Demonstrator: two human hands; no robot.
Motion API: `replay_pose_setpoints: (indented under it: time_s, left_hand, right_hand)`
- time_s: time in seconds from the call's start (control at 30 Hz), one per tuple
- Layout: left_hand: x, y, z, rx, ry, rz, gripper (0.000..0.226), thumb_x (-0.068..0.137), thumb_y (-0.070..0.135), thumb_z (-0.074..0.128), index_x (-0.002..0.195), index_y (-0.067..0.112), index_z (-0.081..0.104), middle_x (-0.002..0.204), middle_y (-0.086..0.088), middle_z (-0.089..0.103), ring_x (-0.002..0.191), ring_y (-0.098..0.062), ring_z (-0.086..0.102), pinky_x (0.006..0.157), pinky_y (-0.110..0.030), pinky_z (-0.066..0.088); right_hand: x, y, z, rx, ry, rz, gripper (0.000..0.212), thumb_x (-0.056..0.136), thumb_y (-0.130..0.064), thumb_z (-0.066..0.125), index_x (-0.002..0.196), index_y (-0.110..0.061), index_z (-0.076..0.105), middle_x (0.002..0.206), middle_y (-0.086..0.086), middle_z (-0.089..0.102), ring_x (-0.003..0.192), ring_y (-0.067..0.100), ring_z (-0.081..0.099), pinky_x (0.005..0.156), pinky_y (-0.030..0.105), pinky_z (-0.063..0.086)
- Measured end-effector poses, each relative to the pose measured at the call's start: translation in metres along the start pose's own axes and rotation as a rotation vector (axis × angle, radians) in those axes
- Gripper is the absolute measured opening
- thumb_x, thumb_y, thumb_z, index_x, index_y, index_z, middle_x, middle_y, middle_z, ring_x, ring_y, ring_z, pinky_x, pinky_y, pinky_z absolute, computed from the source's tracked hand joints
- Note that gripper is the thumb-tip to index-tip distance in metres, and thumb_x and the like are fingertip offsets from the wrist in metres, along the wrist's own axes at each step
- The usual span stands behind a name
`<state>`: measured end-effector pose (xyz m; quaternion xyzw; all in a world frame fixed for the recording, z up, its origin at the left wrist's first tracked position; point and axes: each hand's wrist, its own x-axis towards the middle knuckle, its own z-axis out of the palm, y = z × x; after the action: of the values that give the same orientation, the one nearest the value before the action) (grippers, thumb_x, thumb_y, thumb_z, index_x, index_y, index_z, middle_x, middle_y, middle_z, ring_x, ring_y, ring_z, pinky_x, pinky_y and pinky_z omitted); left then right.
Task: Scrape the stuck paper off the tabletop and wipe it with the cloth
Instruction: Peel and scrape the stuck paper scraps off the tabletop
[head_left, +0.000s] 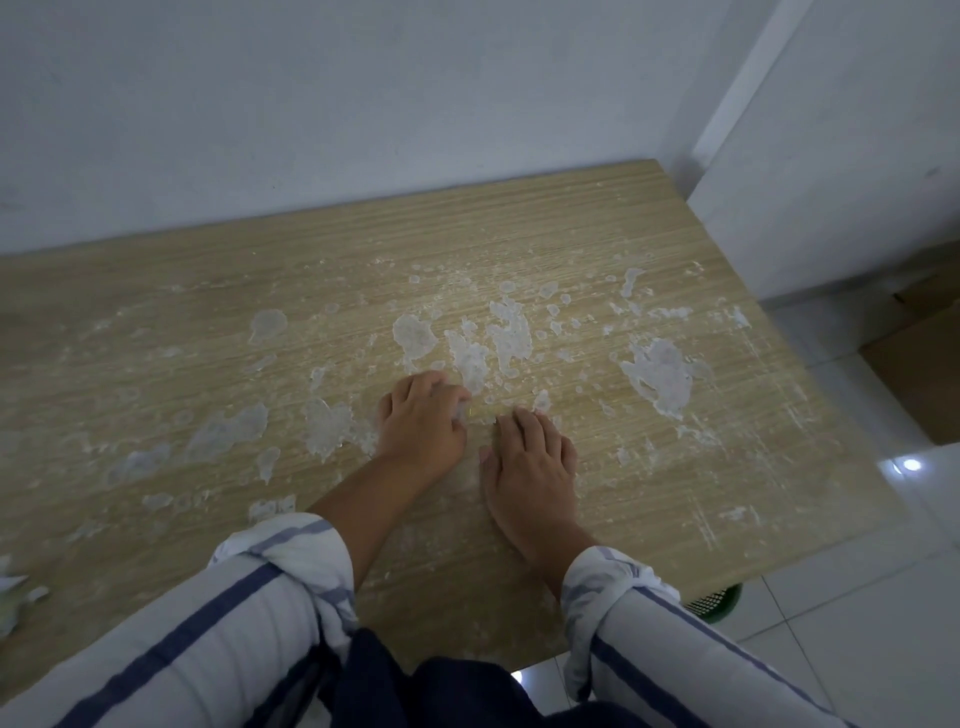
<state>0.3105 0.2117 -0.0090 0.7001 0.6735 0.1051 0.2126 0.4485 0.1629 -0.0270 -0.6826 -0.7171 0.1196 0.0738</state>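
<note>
The wood-grain desk (675, 519), pushed into the corner of the white walls, is blotched across its middle and left with pale patches of stuck paper (660, 376), so the person leans over it to reach the thickest part. The right hand (530, 462) lies flat with fingers spread and empty, probably bracing, while the left hand (423, 421) curls its fingers around something small and pale at a patch's edge, seemingly picking or scraping. No cloth is visible.

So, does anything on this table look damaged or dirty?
Yes. The wooden tabletop is covered with whitish patches of stuck paper, thickest ahead of both hands. Torn scraps lie at its left edge.
</note>
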Motion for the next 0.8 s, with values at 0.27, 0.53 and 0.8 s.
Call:
replay_pose_setpoints:
  time_s: [0.27, 0.53, 0.8]
  left_hand:
    - [0.014, 0.004, -0.013, 0.056, -0.089, 0.052, 0.026, 0.084, 0.018, 0.052, 0.106, 0.029, 0.060, 0.141, 0.002, 0.036, 0.136, -0.021, 0.022, 0.110, -0.040, 0.017]
    - [0.018, 0.003, -0.013, 0.073, -0.080, 0.117, 0.024, 0.085, 0.018, 0.049, 0.106, 0.026, 0.060, 0.137, 0.003, 0.040, 0.134, -0.019, 0.023, 0.109, -0.038, 0.016]
    - [0.020, 0.004, -0.004, 0.163, -0.014, 0.110, 0.020, 0.090, 0.031, 0.045, 0.098, 0.017, 0.057, 0.127, 0.002, 0.044, 0.120, -0.020, 0.035, 0.103, -0.036, 0.026]
  right_hand:
    - [0.001, 0.000, 0.002, -0.016, 0.032, -0.005, 0.051, 0.091, -0.042, 0.030, 0.130, -0.015, 0.047, 0.138, 0.007, 0.047, 0.132, 0.028, 0.038, 0.107, 0.045, 0.030]
    - [0.001, 0.001, 0.004, -0.016, 0.035, -0.008, 0.052, 0.090, -0.043, 0.030, 0.130, -0.014, 0.047, 0.138, 0.008, 0.048, 0.132, 0.028, 0.038, 0.107, 0.045, 0.030]
    - [0.001, 0.001, 0.003, -0.020, 0.048, -0.012, 0.051, 0.091, -0.043, 0.031, 0.129, -0.014, 0.048, 0.137, 0.008, 0.049, 0.131, 0.029, 0.040, 0.106, 0.046, 0.031]
